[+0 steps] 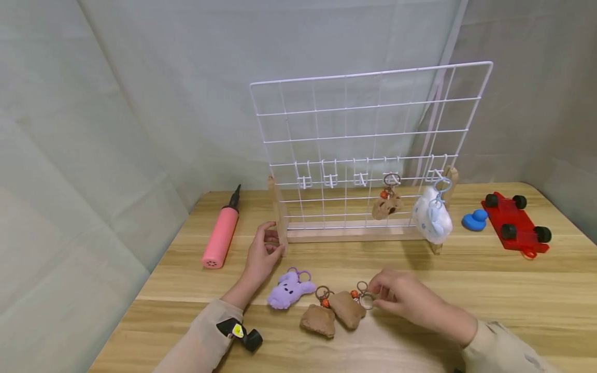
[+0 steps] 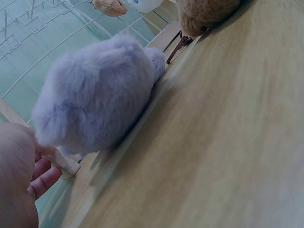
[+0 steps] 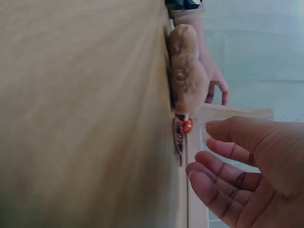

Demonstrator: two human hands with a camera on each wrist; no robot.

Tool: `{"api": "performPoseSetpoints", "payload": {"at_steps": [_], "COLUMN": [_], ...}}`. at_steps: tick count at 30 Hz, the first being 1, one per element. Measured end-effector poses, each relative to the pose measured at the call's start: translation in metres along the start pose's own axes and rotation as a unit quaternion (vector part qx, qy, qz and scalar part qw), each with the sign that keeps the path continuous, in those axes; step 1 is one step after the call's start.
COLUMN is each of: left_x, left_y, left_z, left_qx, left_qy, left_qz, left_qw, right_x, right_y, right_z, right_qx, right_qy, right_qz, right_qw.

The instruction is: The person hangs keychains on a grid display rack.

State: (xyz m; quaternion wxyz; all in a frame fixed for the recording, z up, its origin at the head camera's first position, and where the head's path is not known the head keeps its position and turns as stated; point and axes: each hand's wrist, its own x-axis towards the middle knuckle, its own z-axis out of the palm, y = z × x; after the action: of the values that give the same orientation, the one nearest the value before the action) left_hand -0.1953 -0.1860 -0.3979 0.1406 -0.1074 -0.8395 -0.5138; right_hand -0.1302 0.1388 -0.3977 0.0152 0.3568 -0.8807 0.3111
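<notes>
My left hand is beside the left wooden support of a white wire grid rack, fingers loosely curved with their tips at the wood. A purple plush keychain lies near its wrist and looms large in the left wrist view. To the right, my right hand hovers by the metal rings of a brown plush keychain. Thumb and fingers stand apart there, with nothing between them. Another brown plush keychain lies alongside, its faces hidden.
White hooks line the grid. A brown plush keychain and a white-and-blue one hang at its right. A pink hand pump lies left; a blue toy duck and red toy car sit right.
</notes>
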Motion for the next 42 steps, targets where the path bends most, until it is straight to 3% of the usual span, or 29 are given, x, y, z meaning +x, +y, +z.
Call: {"api": "performPoseSetpoints", "payload": {"at_steps": [5, 22, 42], "left_x": [0.000, -0.001, 0.000], "left_y": [0.000, -0.002, -0.003], "left_z": [0.001, 0.000, 0.000], "left_qx": [0.003, 0.007, 0.000], "left_qy": [0.000, -0.002, -0.003], "left_qz": [0.001, 0.002, -0.004], "left_qw": [1.0000, 1.0000, 1.0000], "right_x": [0.001, 0.007, 0.008], "right_y": [0.001, 0.001, 0.000], "right_z": [0.005, 0.017, 0.016], "right_qx": [-0.015, -0.076, -0.003], "right_qy": [-0.012, -0.016, -0.032], "right_qz": [0.021, 0.031, 0.046], "right_qw": [0.9996, 0.9965, 0.9984]}}
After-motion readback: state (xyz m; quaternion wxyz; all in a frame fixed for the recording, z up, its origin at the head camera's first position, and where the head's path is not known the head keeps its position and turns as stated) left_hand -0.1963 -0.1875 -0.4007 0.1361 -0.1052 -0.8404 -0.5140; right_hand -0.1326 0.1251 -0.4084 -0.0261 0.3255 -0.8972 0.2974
